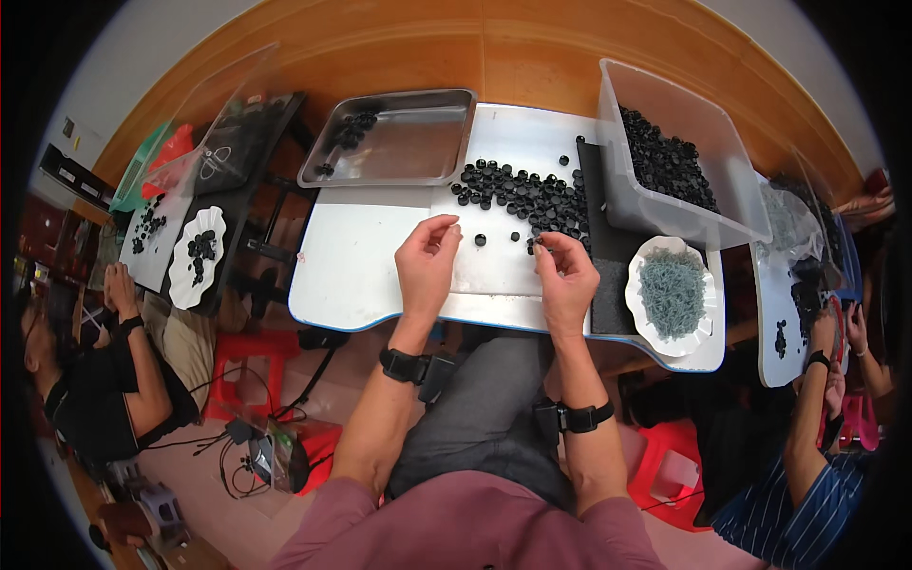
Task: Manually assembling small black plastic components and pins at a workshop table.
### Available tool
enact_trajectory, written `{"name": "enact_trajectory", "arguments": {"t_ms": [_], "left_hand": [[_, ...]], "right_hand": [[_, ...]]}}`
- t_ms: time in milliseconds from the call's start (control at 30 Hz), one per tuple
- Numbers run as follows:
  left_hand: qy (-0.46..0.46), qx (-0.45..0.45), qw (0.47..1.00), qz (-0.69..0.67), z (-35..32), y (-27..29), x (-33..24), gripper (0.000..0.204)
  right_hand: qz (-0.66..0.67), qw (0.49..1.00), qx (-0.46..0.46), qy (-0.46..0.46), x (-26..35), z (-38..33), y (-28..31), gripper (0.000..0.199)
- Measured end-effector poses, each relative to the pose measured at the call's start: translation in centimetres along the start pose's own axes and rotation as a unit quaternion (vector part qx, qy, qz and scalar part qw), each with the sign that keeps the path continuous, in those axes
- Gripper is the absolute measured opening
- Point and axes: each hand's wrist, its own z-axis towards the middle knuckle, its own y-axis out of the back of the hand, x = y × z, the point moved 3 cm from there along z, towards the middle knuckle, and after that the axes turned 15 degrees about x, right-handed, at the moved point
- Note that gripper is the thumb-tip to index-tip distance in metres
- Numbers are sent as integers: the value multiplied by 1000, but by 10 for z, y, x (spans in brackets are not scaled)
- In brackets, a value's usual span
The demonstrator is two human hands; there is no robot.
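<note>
Above the white table (361, 252), my left hand (427, 271) is closed, its thumb and fingertips pinched together. Whatever lies between them, if anything, is too small to make out. My right hand (568, 285) pinches a small black round cap (538, 241) at the near edge of a loose pile of similar black caps (546, 201). Between my hands, one separate cap (480, 239) lies on the table, closer to the left fingertips. Another single cap (515, 236) sits nearer the right ones. Both wrists wear black straps.
A metal tray (408, 157) with several black parts stands at the back left. Back right is a clear plastic bin (655, 209) of black caps. A scalloped white plate (641, 328) holds grey-green small pieces. People work at side tables, left (142, 380) and right (807, 456).
</note>
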Motion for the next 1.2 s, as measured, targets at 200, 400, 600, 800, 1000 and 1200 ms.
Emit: {"name": "enact_trajectory", "arguments": {"t_ms": [200,400,600,800,1000,1200], "left_hand": [[-4,147,952,268,6,-2,-13,27],[-38,166,931,322,11,-16,-13,28],[-52,163,977,128,0,-43,-11,28],[8,124,992,5,-3,-42,-3,27],[-25,146,989,20,-2,-42,-2,26],[-35,153,987,38,-2,-41,-5,26]], "right_hand": [[-10,1000,18,-5,0,0,0,18],[8,1000,20,-8,0,0,-1,18],[-29,999,39,-11,2,-1,-6,17],[-85,994,62,0,4,0,-6,17],[-102,992,67,14,8,-2,-8,17],[-128,989,74,27,9,-1,-8,19]]}}
